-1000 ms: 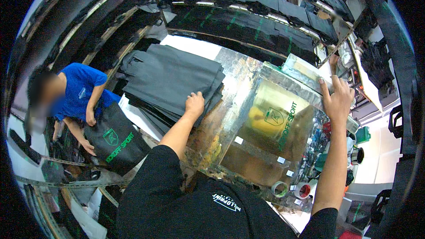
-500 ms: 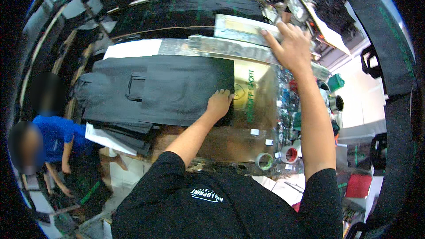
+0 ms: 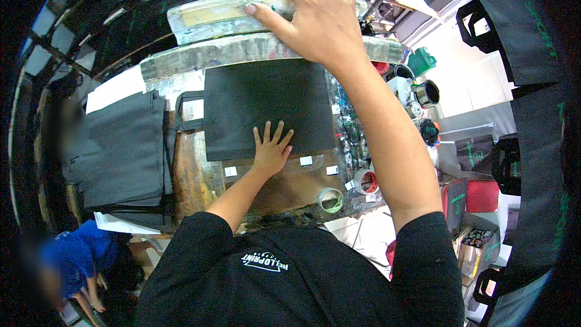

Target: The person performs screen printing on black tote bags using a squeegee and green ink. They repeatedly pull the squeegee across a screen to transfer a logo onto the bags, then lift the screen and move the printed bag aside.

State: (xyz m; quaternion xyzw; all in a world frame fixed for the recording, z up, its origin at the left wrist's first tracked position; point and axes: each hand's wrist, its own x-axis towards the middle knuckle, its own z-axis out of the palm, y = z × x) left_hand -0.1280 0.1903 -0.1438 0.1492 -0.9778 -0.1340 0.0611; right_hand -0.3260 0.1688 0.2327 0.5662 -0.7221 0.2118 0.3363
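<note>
A flat black fabric bag [image 3: 266, 97] lies on a brown board [image 3: 266, 191], its handle loop [image 3: 189, 109] pointing left. My left hand [image 3: 272, 152] rests on the bag's near edge, palm down, fingers spread. At the far side, my right hand [image 3: 324, 21] grips a raised, paint-smeared frame [image 3: 212, 15] that looks like a printing screen. Its thumb is on the near face and its fingers are hooked over the top edge. Below the frame runs a thick, stained bar [image 3: 212, 60]. A stack of similar black bags [image 3: 121, 157] sits to the left.
Small white tabs [image 3: 306, 160] sit along the board's near side. Two tape rolls, one greenish [image 3: 330, 200] and one red [image 3: 367, 181], lie at the near right. Cans [image 3: 427, 92] crowd the right edge. Black bags [image 3: 532, 145] hang far right. A person in blue [image 3: 88, 254] is lower left.
One bag now lies separate from the stack, farther right, covering the board's yellowish patch. My left hand has flattened and spread on it. The view has shifted; my right hand stays at the frame.
</note>
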